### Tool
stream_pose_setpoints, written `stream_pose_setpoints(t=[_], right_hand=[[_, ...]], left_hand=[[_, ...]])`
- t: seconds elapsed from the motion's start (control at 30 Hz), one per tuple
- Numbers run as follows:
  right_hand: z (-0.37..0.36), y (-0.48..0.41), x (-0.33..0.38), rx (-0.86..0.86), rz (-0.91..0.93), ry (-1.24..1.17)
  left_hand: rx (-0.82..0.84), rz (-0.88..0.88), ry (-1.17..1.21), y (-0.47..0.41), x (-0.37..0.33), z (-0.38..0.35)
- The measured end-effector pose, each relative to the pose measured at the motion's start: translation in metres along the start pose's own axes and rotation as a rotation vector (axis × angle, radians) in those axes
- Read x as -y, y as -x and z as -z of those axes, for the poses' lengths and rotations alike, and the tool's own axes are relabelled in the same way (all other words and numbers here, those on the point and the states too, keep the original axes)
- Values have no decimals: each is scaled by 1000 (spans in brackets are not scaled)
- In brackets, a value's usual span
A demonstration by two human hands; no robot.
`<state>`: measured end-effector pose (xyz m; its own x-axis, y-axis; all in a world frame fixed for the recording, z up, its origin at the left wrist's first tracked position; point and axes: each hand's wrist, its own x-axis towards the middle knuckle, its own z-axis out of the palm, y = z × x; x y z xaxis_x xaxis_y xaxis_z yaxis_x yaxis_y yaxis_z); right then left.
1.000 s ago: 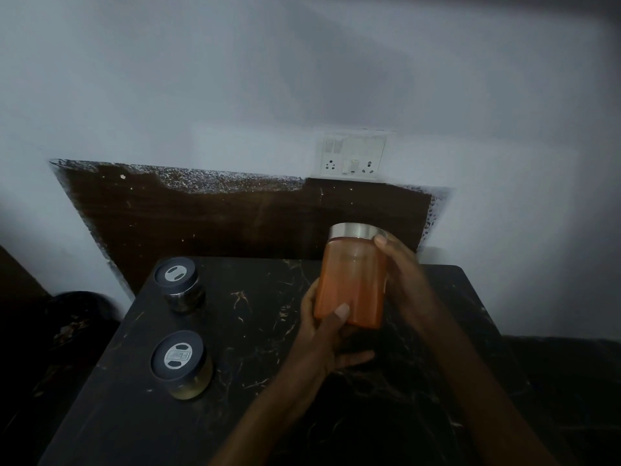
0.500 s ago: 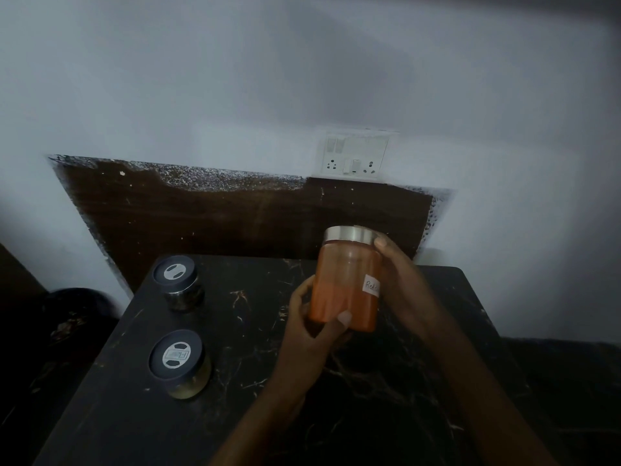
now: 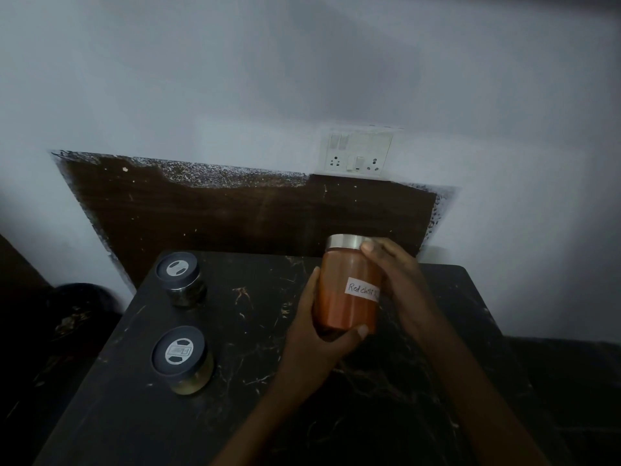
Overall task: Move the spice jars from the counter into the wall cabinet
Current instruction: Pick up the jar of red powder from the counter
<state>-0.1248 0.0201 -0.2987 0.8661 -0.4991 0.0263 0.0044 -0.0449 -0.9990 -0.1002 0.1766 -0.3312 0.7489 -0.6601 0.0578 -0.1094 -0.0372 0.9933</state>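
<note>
Fingers [image 3: 367, 246] of the right hand [image 3: 400, 280] were curled against the steel lid [image 3: 343, 242] and right side of the orange jar [image 3: 342, 307]. The left hand [image 3: 312, 338] was clasped round its lower left side, with the thumb laid across the base. The jar was held upright between both hands over the black marble counter [image 3: 268, 415]. Orange-red powder was seen through its clear wall. A white handwritten label [image 3: 363, 289] beginning "Red ch" was partly covered by the right hand. Two dark-lidded jars, the far small jar [image 3: 181, 279] and the near small jar [image 3: 183, 359], were stood well apart to the left.
</note>
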Motion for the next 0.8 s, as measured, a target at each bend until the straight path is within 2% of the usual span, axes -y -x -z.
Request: stream_pose_setpoints(t=[0.17,0.57,0.8], right_hand=[[3,-1,1,72,-42,-54],[8,-2,3,65,-43,-49],[10,0,11,32,-19,-58]], left_hand=[[8,25,28,-3,0,7],[31,65,90,-2,-1,11],[31,22,96,-6,-7,8]])
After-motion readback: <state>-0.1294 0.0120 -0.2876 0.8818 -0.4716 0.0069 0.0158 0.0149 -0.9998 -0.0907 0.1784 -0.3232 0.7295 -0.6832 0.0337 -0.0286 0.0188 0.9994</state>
